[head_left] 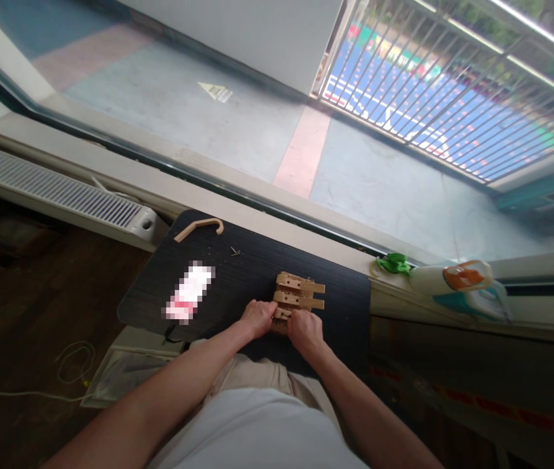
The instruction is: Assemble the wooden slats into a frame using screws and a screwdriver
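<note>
A small wooden assembly lies on the dark tabletop, made of light wooden strips with dark holes, two of them sticking out to the right. My left hand is closed on its near left corner. My right hand, fingers curled in, grips its near right side and covers the end of the nearest strip. Beneath the strips the near edge looks rough or bristly, too small to make out. What lies under my fingers is hidden.
A hook-shaped wooden strip and some tiny screw-like pieces lie on the black table. Left of my hands is a pixelated item. A radiator and a windowsill holding a green cloth-like thing border the table.
</note>
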`<move>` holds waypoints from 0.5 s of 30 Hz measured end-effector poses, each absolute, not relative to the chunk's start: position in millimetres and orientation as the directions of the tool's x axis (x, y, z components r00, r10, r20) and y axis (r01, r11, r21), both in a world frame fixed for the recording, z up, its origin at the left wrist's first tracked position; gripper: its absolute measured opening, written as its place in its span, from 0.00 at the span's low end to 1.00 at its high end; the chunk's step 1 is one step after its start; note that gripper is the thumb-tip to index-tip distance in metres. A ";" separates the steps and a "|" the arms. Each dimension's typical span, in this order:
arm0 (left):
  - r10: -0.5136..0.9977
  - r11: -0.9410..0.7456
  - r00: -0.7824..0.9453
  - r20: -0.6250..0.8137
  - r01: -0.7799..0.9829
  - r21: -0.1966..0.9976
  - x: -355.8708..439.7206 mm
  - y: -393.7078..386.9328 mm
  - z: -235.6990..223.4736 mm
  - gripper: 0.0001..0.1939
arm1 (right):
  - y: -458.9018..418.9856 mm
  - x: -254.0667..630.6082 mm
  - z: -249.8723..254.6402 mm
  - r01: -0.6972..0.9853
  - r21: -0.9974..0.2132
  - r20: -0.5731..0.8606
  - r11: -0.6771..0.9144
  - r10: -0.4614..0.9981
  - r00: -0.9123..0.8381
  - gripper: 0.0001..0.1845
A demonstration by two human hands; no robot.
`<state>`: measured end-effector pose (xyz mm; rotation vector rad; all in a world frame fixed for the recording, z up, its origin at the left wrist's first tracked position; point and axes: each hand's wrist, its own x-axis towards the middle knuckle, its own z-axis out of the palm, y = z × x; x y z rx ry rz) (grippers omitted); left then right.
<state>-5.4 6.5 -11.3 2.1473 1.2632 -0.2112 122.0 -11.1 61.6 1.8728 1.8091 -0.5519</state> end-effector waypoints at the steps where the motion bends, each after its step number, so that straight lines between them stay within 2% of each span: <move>1: 0.735 -0.340 0.524 -0.430 0.834 0.435 -5.3 6.1 -11.3 0.13 | -11.3 123.5 62.1 0.998 0.059 -0.591 -0.020 0.805 0.051 0.14; 4: 0.744 -0.334 0.517 -0.423 0.837 0.434 -4.9 5.2 -11.5 0.12 | -8.2 127.9 66.9 0.999 0.043 -0.605 0.020 0.796 0.010 0.12; 7: 0.749 -0.330 0.513 -0.418 0.837 0.436 -4.7 4.6 -11.9 0.11 | -2.0 129.3 73.2 0.982 0.028 -0.609 0.185 0.782 -0.130 0.12; 11: 0.746 -0.333 0.517 -0.419 0.835 0.437 -4.4 4.2 -12.9 0.10 | 3.5 122.3 73.4 0.904 0.008 -0.643 0.427 0.694 -0.322 0.14; 15: 0.745 -0.338 0.518 -0.421 0.836 0.433 -4.2 4.0 -15.1 0.10 | 2.9 117.5 66.1 0.831 -0.007 -0.647 0.556 0.631 -0.428 0.14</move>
